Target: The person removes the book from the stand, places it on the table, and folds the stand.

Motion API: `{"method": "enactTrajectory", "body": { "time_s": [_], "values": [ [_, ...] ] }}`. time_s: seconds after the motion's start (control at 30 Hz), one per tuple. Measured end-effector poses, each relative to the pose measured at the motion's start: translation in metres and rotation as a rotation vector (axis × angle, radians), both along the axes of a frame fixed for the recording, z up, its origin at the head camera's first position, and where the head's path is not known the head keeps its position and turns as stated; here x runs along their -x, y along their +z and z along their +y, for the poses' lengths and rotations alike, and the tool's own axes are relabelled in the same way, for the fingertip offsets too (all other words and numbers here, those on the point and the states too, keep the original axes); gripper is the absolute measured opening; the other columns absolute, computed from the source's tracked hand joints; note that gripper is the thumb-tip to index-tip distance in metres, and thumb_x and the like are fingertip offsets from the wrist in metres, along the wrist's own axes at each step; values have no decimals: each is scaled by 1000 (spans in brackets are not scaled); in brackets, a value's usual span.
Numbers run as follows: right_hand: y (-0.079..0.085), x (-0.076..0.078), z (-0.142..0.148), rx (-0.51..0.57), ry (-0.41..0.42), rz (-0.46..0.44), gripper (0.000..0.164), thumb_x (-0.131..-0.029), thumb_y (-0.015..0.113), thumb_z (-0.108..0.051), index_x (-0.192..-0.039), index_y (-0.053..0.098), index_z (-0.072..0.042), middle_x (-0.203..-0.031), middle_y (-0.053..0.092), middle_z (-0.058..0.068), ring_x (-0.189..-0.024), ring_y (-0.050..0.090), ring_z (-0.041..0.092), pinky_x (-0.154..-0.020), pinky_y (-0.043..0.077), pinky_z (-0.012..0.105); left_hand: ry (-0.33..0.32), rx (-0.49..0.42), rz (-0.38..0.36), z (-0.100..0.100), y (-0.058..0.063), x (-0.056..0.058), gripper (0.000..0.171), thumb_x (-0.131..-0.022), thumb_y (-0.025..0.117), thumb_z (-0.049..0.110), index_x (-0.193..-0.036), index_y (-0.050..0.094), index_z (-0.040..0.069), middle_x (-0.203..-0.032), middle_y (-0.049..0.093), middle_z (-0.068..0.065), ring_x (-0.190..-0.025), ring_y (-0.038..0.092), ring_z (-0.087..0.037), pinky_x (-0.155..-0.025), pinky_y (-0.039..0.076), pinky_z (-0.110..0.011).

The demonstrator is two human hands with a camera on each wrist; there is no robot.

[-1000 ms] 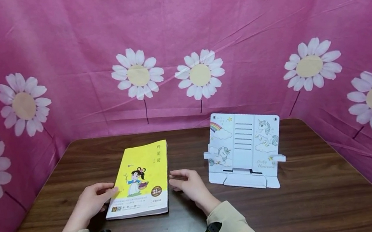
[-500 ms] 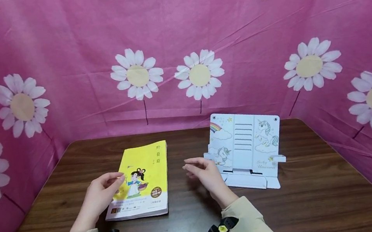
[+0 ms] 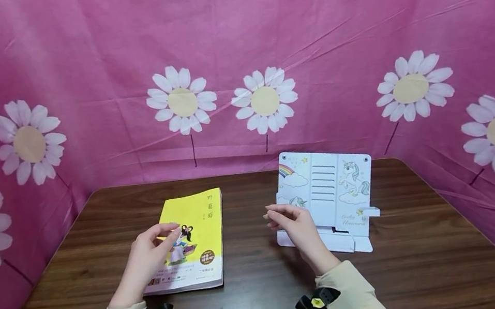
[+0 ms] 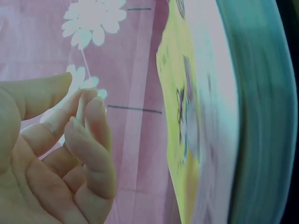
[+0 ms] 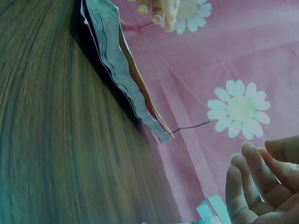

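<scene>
Pink cloth (image 3: pixel 327 8) hung creased behind and at both sides | white daisies (image 3: pixel 182 102) had pale yellow centres, dark stems (image 3: pixel 193 151) | desk (image 3: pixel 431 266) was brown, wood-grained, far corners rounded | pale sheen (image 3: pixel 248 290) lay toward its front

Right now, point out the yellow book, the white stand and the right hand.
Yellow book (image 3: pixel 203 234): head view, near the middle of the front cover.
White stand (image 3: pixel 328 209): head view, central panel, just below the slots.
Right hand (image 3: pixel 299 227): head view, back of the hand.

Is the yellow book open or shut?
Shut. The yellow book lies on the table with its picture cover facing up, and the left wrist view shows its pages stacked together.
</scene>
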State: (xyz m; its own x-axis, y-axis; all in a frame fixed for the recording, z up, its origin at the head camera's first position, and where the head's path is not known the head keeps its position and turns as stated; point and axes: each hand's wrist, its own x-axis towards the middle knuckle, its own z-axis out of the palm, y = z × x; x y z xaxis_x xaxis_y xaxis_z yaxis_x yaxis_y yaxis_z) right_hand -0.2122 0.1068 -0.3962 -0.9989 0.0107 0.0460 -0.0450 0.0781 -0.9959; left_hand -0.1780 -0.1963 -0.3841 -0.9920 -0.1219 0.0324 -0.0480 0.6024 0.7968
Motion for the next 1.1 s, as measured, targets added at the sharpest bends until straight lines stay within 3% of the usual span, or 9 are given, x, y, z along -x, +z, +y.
{"method": "enactTrajectory", "body": {
  "time_s": [0.17, 0.43, 0.73, 0.9, 1.1],
  "values": [
    [1, -4, 12, -5, -13, 15, 23, -95, 63, -5, -113, 69, 8, -96, 74, 20, -74, 68, 15, -72, 57, 24, -23, -30, 20, 16, 1, 3, 31, -97, 65, 27, -119, 70, 5, -98, 70, -10, -73, 56, -14, -60, 44, -25],
    [-2, -10, 33, -44, -45, 2, 27, -96, 62, -6, -116, 67, 11, -97, 74, 17, -73, 67, 10, -73, 56, 22, -48, -126, 62, 41, -4, 10, 27, -96, 65, 22, -116, 69, 4, -91, 67, -10, -68, 61, -14, -56, 49, -23],
    [-1, -13, 51, -73, -73, -2, 27, -96, 61, -7, -117, 67, 9, -100, 74, 17, -74, 68, 10, -74, 56, 23, -80, -92, 44, 55, -11, 16, 27, -95, 66, 22, -117, 69, 6, -96, 68, -8, -72, 63, -15, -61, 48, -25],
    [2, -13, 60, -97, -100, -14, 27, -97, 61, -9, -118, 67, 8, -98, 75, 12, -76, 69, 10, -74, 56, 22, -81, -91, 45, 63, -13, 16, 27, -95, 66, 23, -116, 70, 7, -97, 68, -8, -72, 60, -12, -63, 49, -24],
    [5, -12, 69, -81, -119, -13, 30, -98, 60, -9, -120, 65, 10, -89, 75, -3, -75, 69, 8, -75, 57, 22, -99, -130, 53, 75, -12, 15, 26, -94, 67, 21, -116, 70, 7, -96, 67, -7, -68, 61, -12, -53, 48, -25]
  ]
}}
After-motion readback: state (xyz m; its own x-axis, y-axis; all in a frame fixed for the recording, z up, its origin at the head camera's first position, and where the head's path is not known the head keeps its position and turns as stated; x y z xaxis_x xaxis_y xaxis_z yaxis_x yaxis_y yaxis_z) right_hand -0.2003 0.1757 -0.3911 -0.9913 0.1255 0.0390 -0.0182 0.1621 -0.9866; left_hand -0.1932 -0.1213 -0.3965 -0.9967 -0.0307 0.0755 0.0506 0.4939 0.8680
